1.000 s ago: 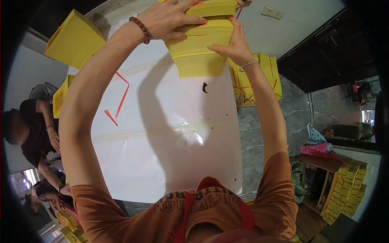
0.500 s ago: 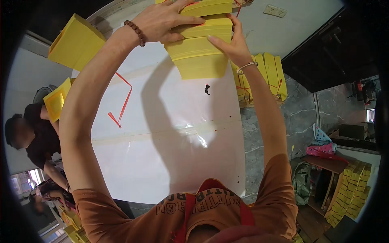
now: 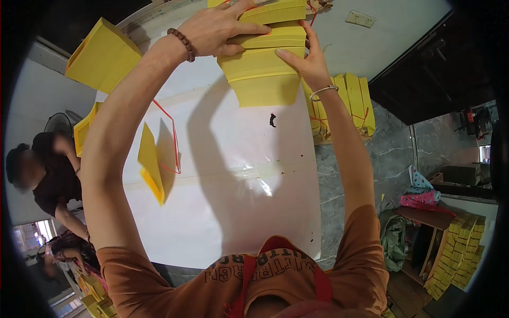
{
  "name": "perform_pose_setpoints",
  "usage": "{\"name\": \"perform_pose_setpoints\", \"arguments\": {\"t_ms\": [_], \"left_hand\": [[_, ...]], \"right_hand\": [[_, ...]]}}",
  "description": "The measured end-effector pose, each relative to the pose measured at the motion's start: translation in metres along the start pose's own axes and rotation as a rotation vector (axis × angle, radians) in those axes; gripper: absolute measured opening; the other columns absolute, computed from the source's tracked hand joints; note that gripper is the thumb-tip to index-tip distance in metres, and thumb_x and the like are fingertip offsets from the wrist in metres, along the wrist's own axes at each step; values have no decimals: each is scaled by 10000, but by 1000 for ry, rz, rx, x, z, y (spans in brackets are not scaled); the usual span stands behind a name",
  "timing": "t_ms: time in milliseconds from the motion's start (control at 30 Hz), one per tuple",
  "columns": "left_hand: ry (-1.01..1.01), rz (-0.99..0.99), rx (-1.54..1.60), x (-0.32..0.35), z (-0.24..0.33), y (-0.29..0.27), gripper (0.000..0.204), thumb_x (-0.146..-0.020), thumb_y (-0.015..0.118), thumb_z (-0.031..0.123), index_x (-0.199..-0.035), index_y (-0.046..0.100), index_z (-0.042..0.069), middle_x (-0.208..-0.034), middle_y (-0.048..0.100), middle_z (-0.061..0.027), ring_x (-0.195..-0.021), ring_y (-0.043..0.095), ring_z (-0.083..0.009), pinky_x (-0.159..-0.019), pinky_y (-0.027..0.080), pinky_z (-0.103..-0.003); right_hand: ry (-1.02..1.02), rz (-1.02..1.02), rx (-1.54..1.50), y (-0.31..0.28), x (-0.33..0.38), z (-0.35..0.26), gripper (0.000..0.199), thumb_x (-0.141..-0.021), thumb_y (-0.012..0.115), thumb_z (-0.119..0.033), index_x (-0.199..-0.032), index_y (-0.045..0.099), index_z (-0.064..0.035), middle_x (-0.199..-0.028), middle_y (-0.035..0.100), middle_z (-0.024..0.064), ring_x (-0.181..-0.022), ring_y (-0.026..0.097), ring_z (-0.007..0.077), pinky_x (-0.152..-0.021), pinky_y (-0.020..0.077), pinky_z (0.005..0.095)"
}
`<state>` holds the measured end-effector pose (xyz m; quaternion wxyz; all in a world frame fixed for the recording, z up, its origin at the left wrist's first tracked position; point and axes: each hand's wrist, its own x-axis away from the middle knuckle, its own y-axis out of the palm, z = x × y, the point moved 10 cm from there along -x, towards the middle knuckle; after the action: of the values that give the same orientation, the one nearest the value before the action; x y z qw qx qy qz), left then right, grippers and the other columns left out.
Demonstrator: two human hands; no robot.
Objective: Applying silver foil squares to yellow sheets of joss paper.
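A tall stack of yellow paper (image 3: 265, 71) stands at the far side of the white-covered table (image 3: 254, 212), its front layers slightly stepped. My left hand (image 3: 220, 29) lies across its upper left part, fingers reaching over a gap between layers. At the right edge, my right hand (image 3: 313, 63) grips the stack, thumb on the front and fingers round the side. The top of the stack runs out of the picture. Left of the middle, a thin yellow paper piece (image 3: 150, 164) appears tilted, beside a red string (image 3: 174, 138).
A small black object (image 3: 272, 120) lies before the stack. Tied yellow paper bundles (image 3: 354, 100) stand right of the table. Another yellow block (image 3: 103, 55) is at the far left. A co-worker (image 3: 55, 169) sits at the left. At the lower right is a wooden shelf (image 3: 424, 233).
The thin yellow piece has appeared on the left part of the table, and the red string's lower end has shifted right. Both my hands stay on the stack, almost unmoved.
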<state>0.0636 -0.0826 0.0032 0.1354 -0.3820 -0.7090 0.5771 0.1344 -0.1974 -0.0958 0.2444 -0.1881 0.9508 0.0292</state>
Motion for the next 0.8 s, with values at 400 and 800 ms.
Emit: {"name": "perform_pose_setpoints", "arguments": {"t_ms": [400,800], "left_hand": [[52,-36,-41,-4,14,7,775,-676,693,226,-1351,313,258,-1325,333,-222,-1111,459,-364,-875,452,-427],[-165,-130,3,10,11,-6,930,-661,748,266,-1403,189,211,-1284,386,-254,-1056,494,-395,-872,442,-440]], "right_hand": [[-535,213,744,53,67,-81,813,-703,737,-275,-1310,274,4,-1299,319,243,-1184,341,378,-960,302,454],[-421,-44,786,97,72,-77,679,-751,694,-251,-1293,351,-30,-1319,307,262,-1200,325,397,-1004,258,448]]}}
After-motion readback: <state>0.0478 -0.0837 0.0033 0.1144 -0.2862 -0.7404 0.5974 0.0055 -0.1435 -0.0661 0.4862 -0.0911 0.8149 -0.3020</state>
